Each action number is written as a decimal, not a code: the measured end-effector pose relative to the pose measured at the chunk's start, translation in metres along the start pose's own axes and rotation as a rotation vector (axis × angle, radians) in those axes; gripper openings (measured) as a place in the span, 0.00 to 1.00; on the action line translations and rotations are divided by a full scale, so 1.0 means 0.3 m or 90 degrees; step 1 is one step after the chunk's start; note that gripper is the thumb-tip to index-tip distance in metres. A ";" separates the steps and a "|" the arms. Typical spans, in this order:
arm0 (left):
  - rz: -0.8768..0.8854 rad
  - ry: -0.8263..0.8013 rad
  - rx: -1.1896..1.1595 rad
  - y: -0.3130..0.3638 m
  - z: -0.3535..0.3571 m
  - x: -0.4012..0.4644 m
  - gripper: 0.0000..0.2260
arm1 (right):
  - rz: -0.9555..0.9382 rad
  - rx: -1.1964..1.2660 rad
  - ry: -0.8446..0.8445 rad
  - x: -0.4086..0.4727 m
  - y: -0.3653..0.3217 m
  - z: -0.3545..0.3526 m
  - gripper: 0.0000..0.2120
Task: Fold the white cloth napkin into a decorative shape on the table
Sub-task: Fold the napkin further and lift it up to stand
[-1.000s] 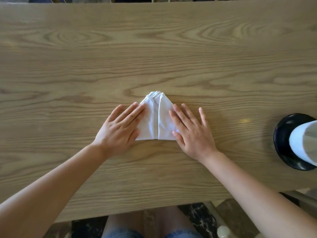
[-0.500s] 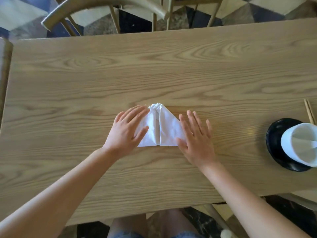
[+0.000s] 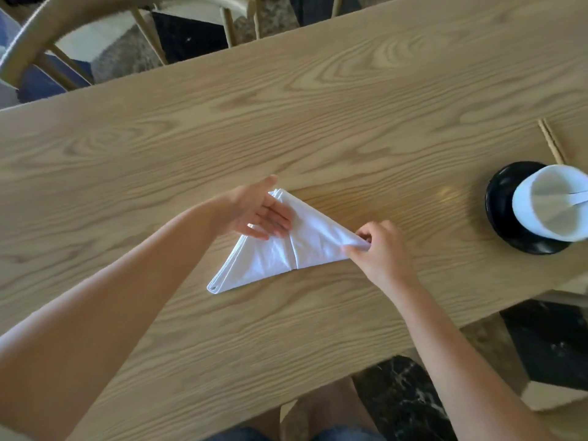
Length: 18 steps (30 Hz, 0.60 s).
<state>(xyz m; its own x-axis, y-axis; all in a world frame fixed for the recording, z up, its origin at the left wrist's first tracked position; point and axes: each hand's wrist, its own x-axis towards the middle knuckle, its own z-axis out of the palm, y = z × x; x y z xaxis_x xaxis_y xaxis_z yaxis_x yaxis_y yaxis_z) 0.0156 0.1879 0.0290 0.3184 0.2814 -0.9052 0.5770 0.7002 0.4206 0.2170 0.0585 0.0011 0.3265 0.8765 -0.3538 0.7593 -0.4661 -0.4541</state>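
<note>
Fingers [image 3: 356,248] of right hand [image 3: 380,249] pinch napkin [image 3: 286,246] corner (left hand [image 3: 254,213] flat).

My light oak-grain table [image 3: 318,122] fills the view, daylight glinting at its right side. Beyond its far edge stands a curved-back wooden chair [image 3: 38,36]; below me lies dark marble floor [image 3: 404,402] (veined white).

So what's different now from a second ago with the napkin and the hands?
The flaps of the white folded cloth napkin have opened out into a wide flat triangle. The right hand went from pressing flat to pinching the right corner; the left hand shifted onto the upper left edge. The black round saucer stayed put.
</note>
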 end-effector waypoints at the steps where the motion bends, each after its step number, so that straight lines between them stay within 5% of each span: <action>1: -0.011 -0.016 -0.004 0.007 -0.011 0.008 0.32 | 0.005 0.010 -0.017 0.005 -0.004 -0.008 0.07; 5: -0.033 -0.047 -0.043 0.010 -0.039 0.026 0.32 | 0.048 0.120 -0.053 0.015 -0.017 -0.055 0.04; 10: -0.013 -0.065 -0.109 -0.008 -0.044 0.025 0.30 | 0.108 0.296 0.064 0.012 -0.035 -0.085 0.05; 18: -0.006 0.024 0.008 0.023 -0.053 0.027 0.21 | 0.024 0.283 0.180 -0.070 -0.143 -0.112 0.06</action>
<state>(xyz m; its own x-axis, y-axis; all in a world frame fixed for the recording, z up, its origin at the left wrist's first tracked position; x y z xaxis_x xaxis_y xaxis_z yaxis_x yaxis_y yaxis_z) 0.0101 0.2056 0.0238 0.2849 0.2992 -0.9107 0.5888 0.6950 0.4126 0.1964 0.0641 0.0554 0.5352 0.8274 -0.1701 0.4525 -0.4509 -0.7694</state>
